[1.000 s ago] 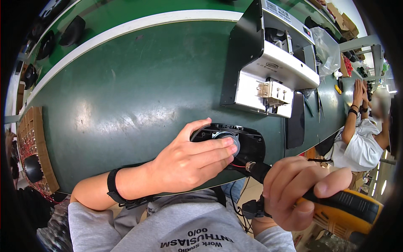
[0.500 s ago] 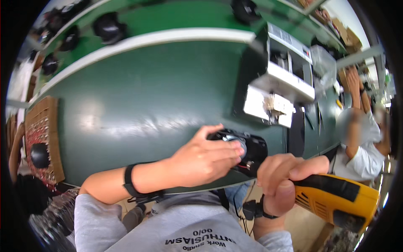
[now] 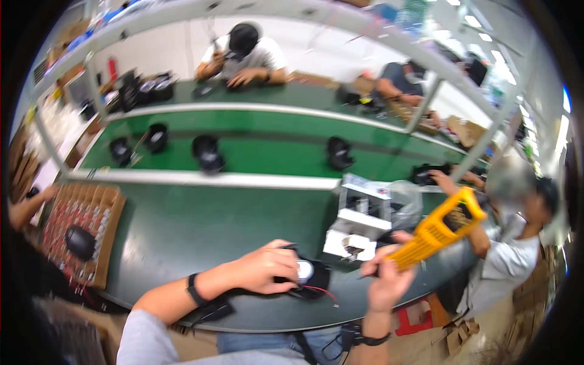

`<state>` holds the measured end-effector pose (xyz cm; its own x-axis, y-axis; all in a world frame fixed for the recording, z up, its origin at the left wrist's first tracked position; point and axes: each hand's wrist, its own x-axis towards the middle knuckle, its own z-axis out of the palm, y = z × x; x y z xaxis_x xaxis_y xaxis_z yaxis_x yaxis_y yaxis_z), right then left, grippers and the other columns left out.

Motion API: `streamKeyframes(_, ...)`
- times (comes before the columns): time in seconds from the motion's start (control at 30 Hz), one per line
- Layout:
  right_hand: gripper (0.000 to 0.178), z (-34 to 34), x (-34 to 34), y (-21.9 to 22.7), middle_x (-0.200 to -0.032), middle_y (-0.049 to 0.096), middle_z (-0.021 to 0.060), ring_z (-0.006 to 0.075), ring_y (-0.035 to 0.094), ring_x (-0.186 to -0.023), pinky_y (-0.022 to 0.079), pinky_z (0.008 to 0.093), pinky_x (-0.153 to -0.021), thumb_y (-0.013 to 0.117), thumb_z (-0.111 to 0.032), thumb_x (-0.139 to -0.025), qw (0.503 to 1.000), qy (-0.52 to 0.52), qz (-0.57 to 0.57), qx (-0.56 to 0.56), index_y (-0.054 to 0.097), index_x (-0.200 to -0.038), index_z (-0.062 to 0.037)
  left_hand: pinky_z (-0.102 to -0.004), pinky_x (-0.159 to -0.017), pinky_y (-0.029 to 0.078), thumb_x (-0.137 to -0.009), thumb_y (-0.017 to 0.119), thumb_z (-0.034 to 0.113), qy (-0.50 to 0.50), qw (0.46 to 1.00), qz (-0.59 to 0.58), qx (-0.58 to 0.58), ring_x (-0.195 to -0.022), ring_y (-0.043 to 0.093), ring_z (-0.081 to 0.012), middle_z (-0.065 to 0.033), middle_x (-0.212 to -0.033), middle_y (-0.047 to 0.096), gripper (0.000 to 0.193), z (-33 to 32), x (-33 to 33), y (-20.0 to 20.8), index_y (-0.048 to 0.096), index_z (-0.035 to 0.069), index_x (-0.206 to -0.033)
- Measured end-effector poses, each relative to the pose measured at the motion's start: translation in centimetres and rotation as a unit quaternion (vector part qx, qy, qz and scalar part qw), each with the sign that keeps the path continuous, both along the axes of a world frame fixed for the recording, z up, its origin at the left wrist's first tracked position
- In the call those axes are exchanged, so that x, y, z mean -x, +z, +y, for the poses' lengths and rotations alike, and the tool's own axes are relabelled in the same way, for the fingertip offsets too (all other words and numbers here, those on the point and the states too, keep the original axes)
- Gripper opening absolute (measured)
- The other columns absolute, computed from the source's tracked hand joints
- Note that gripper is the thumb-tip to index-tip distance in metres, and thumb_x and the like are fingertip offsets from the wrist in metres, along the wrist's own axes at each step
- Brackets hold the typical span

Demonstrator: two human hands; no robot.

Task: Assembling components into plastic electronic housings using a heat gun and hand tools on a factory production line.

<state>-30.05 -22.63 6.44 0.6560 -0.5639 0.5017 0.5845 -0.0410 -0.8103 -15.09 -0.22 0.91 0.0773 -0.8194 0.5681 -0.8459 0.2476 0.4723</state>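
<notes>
Left hand (image 3: 267, 267) grasped the left end of one black housing (image 3: 319, 280) near the front edge of the dark green bench (image 3: 182, 228), one round pale part (image 3: 305, 271) set in it and a red lead (image 3: 326, 292) trailing rightward, while the right hand (image 3: 390, 277) clasped one yellow power tool (image 3: 437, 228), raised apart from the housing. Beyond stood one silver-and-black machine (image 3: 362, 217), and to the left one cardboard tray (image 3: 109, 258) held small reddish parts (image 3: 61, 222) with one black rounded piece (image 3: 80, 243) on top. Farther out, five black parts (image 3: 208, 154) were spaced along the bright green strip (image 3: 274, 143), the rightmost by a co-worker's hand (image 3: 444, 180).
</notes>
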Motion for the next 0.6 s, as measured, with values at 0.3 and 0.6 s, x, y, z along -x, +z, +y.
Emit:
streamKeyframes(0.3,0.035,1.5,-1.0,-5.6,-0.085,0.060,0.0109,0.0145,0.056,-0.060,0.051,0.0289,-0.057,0.056,-0.013,-0.098,0.997,0.055,0.031,-0.043,0.049,-0.130,0.0008,-0.0370,-0.084,0.057,-0.069,0.086,0.006,0.298,0.949,0.035,0.102,-0.088,0.072,-0.0260,-0.0100,-0.087,0.075,0.015,1.2,-6.5,2.0,0.075,0.003,-0.079)
streamKeyframes(0.6,0.023,3.4,-1.4,-10.8,-0.065,0.056,0.0048,0.0098,0.053,-0.056,0.044,0.0240,-0.053,0.052,-0.018,-0.103,0.995,0.037,0.073,0.053,0.062,-0.102,0.0030,-0.0453,-0.094,0.042,-0.073,0.085,0.017,0.469,0.876,-0.044,0.103,-0.104,0.063,-0.0279,-0.0066,-0.099,0.071,0.018,-6.4,-16.9,-1.9,0.071,0.008,-0.081)
